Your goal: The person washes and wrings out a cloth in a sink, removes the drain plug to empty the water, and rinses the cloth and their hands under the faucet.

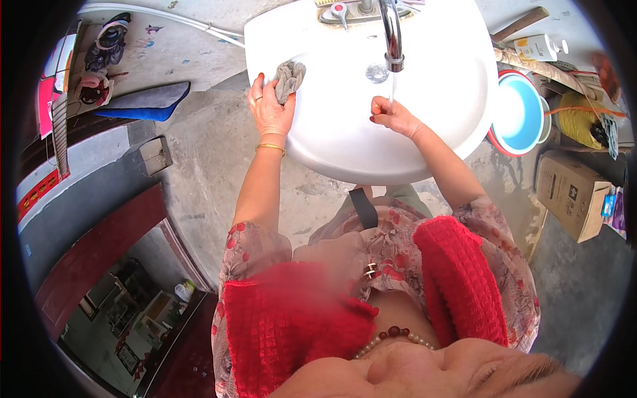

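A white washbasin (325,126) stands in front of me. My left hand (271,109) is at its left rim, fingers closed around a crumpled grey-beige cloth (290,81). A gold bangle circles that wrist. Under the chrome faucet (391,40) is my right hand (395,118), its fingers curled in with nothing visible in them. A thin stream of water runs from the spout onto or just beside these fingers. The metal drain (377,73) lies just beyond my right hand. A red-marked tap handle (340,12) sits at the back of the basin.
Blue and red basins (517,113) are stacked right of the washbasin. Beyond them are a white pump bottle (536,48), a yellow sack (578,119) and a cardboard box (570,196). A grey-and-blue flat item (146,103) lies at left. A red towel (458,278) hangs over my shoulders.
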Available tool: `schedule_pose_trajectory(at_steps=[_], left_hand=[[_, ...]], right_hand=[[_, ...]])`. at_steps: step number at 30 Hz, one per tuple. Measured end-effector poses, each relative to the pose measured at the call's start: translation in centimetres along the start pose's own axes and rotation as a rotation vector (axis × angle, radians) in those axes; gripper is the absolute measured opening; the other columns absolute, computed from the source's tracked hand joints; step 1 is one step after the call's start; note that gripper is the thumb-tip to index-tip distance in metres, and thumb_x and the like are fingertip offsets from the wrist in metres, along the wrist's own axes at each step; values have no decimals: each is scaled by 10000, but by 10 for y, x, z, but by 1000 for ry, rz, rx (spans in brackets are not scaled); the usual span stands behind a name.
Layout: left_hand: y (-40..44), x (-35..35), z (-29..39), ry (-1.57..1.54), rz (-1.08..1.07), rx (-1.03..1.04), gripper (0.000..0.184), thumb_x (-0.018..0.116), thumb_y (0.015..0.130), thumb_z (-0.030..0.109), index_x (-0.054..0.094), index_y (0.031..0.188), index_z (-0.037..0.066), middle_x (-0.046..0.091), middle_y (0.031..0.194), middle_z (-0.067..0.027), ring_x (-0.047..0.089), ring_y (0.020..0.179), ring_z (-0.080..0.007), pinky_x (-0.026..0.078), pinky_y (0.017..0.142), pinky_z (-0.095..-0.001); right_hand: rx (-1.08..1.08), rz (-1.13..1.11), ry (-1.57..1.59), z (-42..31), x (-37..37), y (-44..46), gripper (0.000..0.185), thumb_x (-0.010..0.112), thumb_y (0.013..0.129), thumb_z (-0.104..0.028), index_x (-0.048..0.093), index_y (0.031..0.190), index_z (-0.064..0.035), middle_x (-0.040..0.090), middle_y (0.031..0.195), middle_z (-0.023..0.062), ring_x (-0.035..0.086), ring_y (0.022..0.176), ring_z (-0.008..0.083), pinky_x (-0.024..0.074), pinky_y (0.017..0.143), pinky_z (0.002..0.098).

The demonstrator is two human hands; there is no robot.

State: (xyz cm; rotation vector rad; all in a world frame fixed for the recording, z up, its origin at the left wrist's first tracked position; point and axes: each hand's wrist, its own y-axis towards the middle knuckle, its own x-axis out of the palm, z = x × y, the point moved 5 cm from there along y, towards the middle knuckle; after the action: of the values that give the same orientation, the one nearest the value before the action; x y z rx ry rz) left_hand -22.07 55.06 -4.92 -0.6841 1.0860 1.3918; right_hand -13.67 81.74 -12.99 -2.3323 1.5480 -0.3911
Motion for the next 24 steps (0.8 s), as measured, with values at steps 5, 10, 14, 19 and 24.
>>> schedule_pose_trajectory(at_steps=[5, 10, 14, 19, 24], left_hand=[[0, 1, -1, -1, 5, 2, 459, 743, 715, 224, 574, 1107, 54, 388, 1387, -173, 335, 1264, -381, 319, 1047, -455], [0, 1, -1, 5, 10, 5, 456, 745, 713, 224, 578, 1103, 55, 391, 1387, -172, 337, 1262, -380, 318, 1047, -456], [0, 1, -1, 2, 13, 5, 451, 745, 712, 223, 581, 1098, 55, 392, 1385, -174, 336, 1263, -381, 318, 1048, -457], [0, 1, -1, 3, 7, -1, 453, 743, 712, 224, 580, 1100, 55, 388, 1387, -177, 332, 1264, -383, 317, 1048, -456], [0, 1, -1, -1, 2, 0, 452, 742, 714, 224, 579, 1098, 52, 383, 1390, -177, 330, 1265, -383, 317, 1049, -457]], right_hand=[[-7, -22, 68, 1, 1, 0, 223, 606, 786, -26, 412, 711, -106, 384, 649, -53, 366, 633, 82, 331, 572, 244], [-41, -16, 72, 7, 0, 2, 222, 604, 781, -14, 414, 713, -106, 390, 652, -57, 371, 634, 77, 331, 571, 238], [-37, -8, 70, 8, 0, 2, 225, 604, 778, -11, 413, 709, -106, 387, 645, -59, 371, 628, 74, 331, 565, 239], [-27, -11, 62, 6, -1, 2, 232, 606, 778, -14, 408, 697, -105, 375, 632, -60, 362, 613, 74, 330, 554, 243], [-47, -1, 41, 7, -1, 3, 237, 604, 779, -17, 401, 695, -104, 373, 632, -60, 356, 610, 76, 328, 547, 244]])
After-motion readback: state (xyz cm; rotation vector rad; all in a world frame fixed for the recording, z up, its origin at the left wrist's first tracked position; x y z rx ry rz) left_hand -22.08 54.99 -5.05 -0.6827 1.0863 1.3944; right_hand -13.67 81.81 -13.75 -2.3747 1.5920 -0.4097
